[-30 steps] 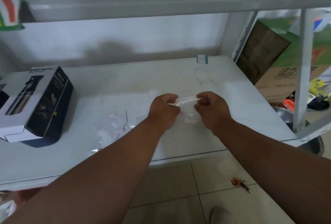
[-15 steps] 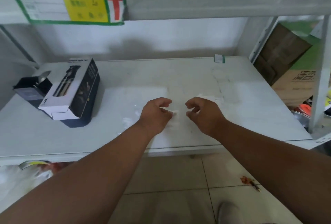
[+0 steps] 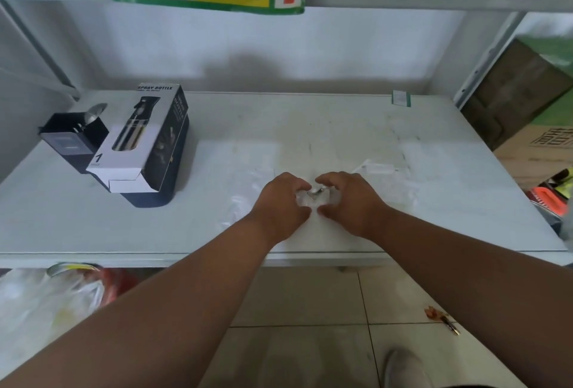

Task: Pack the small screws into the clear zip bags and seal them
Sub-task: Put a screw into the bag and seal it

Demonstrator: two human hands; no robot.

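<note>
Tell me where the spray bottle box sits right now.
In the head view, the spray bottle box lies on the left part of the white table, beside a small dark box on its left and well left of both hands.

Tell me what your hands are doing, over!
Left hand and right hand both pinching one clear zip bag on the shelf. Small metal piece inside; seal state unclear. More clear bags lie right. Nothing blocking.

Clear zip bag (image 3: 311,198) (screw inside)
</note>
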